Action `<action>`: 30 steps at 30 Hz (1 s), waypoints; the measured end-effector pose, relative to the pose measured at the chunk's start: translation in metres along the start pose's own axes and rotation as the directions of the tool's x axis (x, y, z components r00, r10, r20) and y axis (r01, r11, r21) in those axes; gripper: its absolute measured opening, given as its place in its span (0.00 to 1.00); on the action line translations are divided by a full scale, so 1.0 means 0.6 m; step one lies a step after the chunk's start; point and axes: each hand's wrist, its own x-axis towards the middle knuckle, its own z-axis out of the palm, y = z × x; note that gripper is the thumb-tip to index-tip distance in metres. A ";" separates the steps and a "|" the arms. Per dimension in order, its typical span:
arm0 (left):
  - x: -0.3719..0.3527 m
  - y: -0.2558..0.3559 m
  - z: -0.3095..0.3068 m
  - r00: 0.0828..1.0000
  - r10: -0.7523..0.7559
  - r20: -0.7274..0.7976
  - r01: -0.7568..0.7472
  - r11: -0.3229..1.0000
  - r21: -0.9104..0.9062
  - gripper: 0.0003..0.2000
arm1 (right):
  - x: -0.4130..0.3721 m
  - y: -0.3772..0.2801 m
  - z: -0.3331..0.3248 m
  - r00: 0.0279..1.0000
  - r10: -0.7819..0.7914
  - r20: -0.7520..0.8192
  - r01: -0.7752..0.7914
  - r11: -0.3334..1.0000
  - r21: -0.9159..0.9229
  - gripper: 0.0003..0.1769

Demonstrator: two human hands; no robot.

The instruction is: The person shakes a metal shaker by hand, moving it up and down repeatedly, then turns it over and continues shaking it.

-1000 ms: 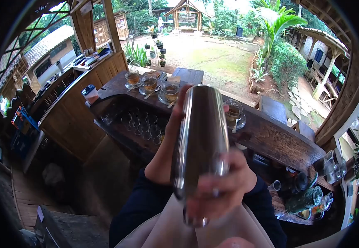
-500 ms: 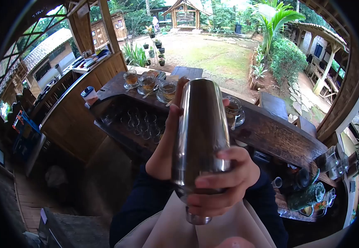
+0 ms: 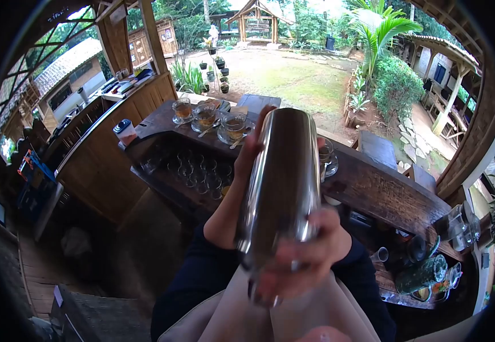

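Note:
A shiny metal cocktail shaker (image 3: 284,176) is tilted in front of me, its broad base pointing away and its narrow cap end toward my lap. My left hand (image 3: 248,162) is wrapped along its left side and far end, partly hidden behind the metal. Around the lower, cap end curl the fingers of my right hand (image 3: 310,256), smeared by motion. Beyond the shaker, glass cups of amber drink stand on saucers with spoons: one cup (image 3: 182,108), a second cup (image 3: 206,116) and a third cup (image 3: 235,126) to the left. Another cup (image 3: 327,151) is partly covered on the right.
The dark wooden counter (image 3: 378,185) runs across in front of me. Several upturned glasses (image 3: 199,171) sit on the shelf below it. At right are glass jars (image 3: 424,272) and a pitcher (image 3: 461,225). A lidded container (image 3: 125,131) stands at the counter's left end.
The shaker has shifted slightly to the right at its far end and its cap end has swung a little left, with both hands still around it. My right hand is now more blurred.

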 end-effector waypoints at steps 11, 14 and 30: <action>-0.002 0.027 0.008 0.963 -0.173 -0.206 0.147 0.980 -0.135 0.26 | 0.032 -0.043 0.015 0.960 0.237 -0.150 -0.199 0.952 0.233 0.13; -0.022 0.001 0.014 0.996 0.071 -0.044 -0.074 0.994 -0.077 0.29 | 0.040 -0.019 -0.028 0.982 0.143 0.122 -0.146 0.989 0.009 0.16; 0.004 0.022 -0.074 0.976 -0.175 -0.130 0.144 0.965 -0.219 0.25 | 0.002 -0.018 -0.047 0.843 0.376 0.386 -0.411 0.911 0.011 0.21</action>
